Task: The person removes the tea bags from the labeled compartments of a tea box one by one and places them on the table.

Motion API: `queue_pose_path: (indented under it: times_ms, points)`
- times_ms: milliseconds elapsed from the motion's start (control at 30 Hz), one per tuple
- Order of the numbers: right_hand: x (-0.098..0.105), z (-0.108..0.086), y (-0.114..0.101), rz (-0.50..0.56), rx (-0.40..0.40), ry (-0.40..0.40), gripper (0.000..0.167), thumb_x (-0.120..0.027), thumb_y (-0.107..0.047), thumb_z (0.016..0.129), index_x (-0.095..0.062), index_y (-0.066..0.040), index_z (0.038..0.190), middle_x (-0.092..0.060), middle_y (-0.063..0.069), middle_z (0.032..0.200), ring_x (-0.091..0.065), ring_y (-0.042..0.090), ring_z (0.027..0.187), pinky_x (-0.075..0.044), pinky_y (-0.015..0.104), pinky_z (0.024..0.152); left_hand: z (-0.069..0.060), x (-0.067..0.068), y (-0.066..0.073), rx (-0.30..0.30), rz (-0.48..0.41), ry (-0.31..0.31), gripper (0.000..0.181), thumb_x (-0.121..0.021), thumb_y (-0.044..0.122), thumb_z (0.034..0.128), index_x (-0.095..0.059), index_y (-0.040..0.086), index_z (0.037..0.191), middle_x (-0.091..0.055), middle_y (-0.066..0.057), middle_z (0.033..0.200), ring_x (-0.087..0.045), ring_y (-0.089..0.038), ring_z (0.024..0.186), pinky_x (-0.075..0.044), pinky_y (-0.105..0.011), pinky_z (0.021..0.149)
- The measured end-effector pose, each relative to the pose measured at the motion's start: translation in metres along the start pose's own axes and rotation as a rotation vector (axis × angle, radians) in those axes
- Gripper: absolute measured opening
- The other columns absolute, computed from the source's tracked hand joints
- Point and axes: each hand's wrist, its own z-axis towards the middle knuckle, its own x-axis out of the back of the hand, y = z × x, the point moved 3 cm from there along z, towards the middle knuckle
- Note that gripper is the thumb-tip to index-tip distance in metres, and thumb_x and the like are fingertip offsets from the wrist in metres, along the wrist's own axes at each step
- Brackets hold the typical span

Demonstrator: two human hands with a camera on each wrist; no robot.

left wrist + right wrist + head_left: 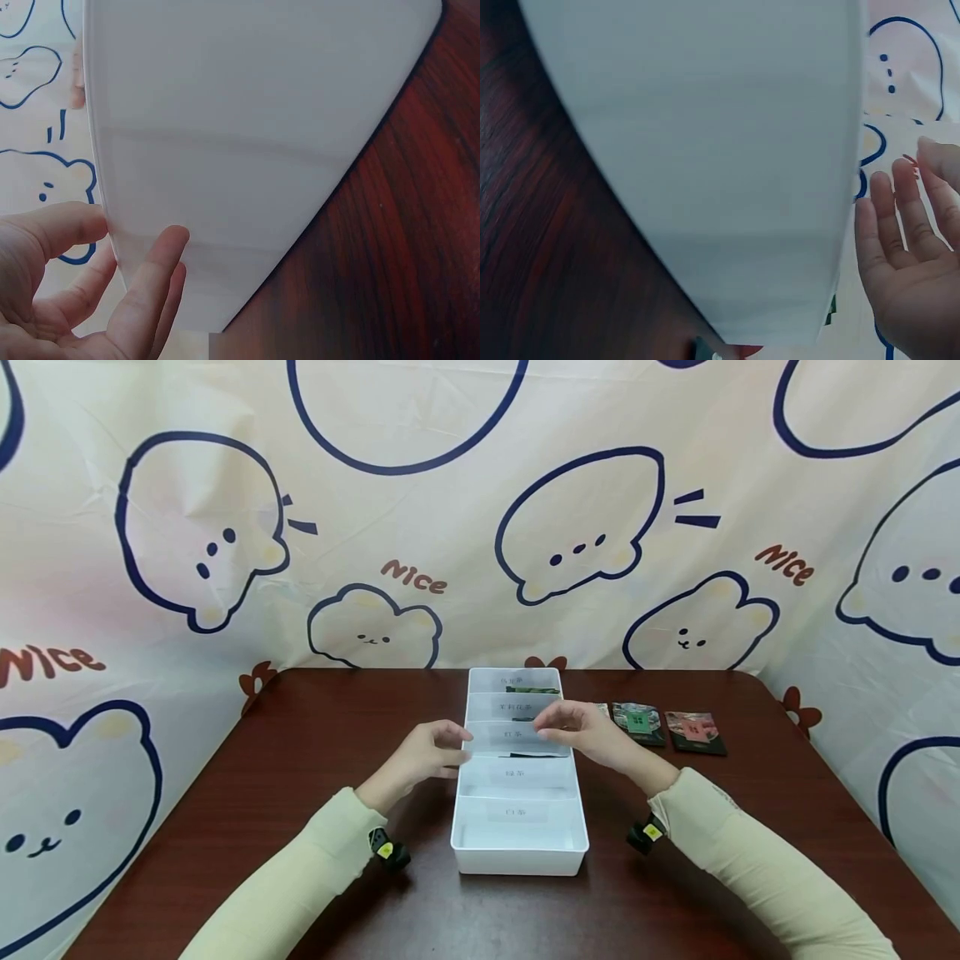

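A long white divided box (pixel 520 862) stands on the table, with a printed label in each compartment. Dark, thin packet edges (pixel 532 690) show in the back three compartments. My left hand (pixel 427 750) is at the box's left rim; in the left wrist view its fingers (pixel 154 277) lie against the outer wall. Over the right rim hovers my right hand (pixel 588 735), fingertips above the third compartment from the back. The right wrist view shows that hand (pixel 915 262) with loosely bent fingers and nothing visible in them.
To the right of the box lie a green-labelled dark packet (pixel 637 723) and a red-labelled one (pixel 696 732). Another packet (pixel 602 708) is mostly hidden behind my right hand. A printed cloth (pixel 465 527) hangs behind the brown table (pixel 337 702).
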Motion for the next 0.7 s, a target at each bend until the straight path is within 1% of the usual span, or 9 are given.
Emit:
queue_pose_path:
  times_ms: [167,300,367,433,600,700]
  points:
    - [-0.0041,0.0005,0.0049,-0.041,-0.013,-0.064,0.027,-0.068,-0.018,0.091,-0.066,0.002,0.109,-0.067,0.013,0.109,-0.063,0.022,0.095,-0.053,0.028,0.085,0.0002,-0.0003,0.0005,0.001,-0.002,0.002,0.029,-0.072,0.005,0.0846,-0.064,0.003,0.113,-0.062,-0.016,0.114,-0.065,-0.023,0.086,-0.06,-0.039,0.075]
    - [-0.0053,0.0003,0.0061,-0.068,0.004,-0.095,0.025,-0.069,-0.016,0.09,-0.066,0.002,0.108,-0.067,0.016,0.108,-0.063,0.019,0.091,-0.053,0.023,0.079,0.0003,-0.0004,0.0011,-0.003,0.0,0.003,0.03,-0.071,0.005,0.0851,-0.063,0.003,0.114,-0.061,-0.017,0.115,-0.065,-0.023,0.088,-0.06,-0.041,0.077]
    - [-0.0058,0.0003,0.0059,-0.089,0.022,-0.115,0.024,-0.069,-0.015,0.09,-0.067,0.001,0.107,-0.068,0.015,0.107,-0.064,0.018,0.09,-0.054,0.023,0.078,0.0005,-0.0005,0.001,-0.006,0.001,0.004,0.03,-0.071,0.005,0.0852,-0.063,0.003,0.114,-0.061,-0.017,0.116,-0.065,-0.023,0.088,-0.06,-0.042,0.078]
    - [-0.0064,0.0003,0.0053,-0.119,0.031,-0.136,0.022,-0.069,-0.015,0.09,-0.067,-0.001,0.106,-0.069,0.012,0.105,-0.064,0.017,0.09,-0.054,0.025,0.079,0.0007,-0.0006,0.0007,-0.008,-0.002,0.002,0.03,-0.071,0.005,0.0853,-0.063,0.002,0.114,-0.061,-0.017,0.116,-0.065,-0.023,0.088,-0.06,-0.042,0.078]
    - [-0.0087,-0.0001,0.0023,-0.214,0.007,-0.174,0.018,-0.071,-0.018,0.089,-0.068,-0.009,0.104,-0.069,0.001,0.102,-0.063,0.014,0.095,-0.054,0.032,0.086,0.001,-0.0009,-0.0006,-0.009,-0.005,-0.002,0.03,-0.071,0.005,0.0856,-0.063,0.002,0.115,-0.061,-0.018,0.117,-0.065,-0.023,0.088,-0.06,-0.042,0.078]
    - [-0.0104,-0.0008,-0.0003,-0.267,-0.001,-0.19,0.019,-0.072,-0.018,0.088,-0.068,-0.01,0.104,-0.068,0.0,0.103,-0.063,0.017,0.099,-0.054,0.038,0.09,0.0007,-0.0009,-0.0011,-0.005,0.0,0.001,0.03,-0.071,0.006,0.0854,-0.063,0.003,0.115,-0.061,-0.017,0.117,-0.065,-0.023,0.088,-0.06,-0.041,0.078]
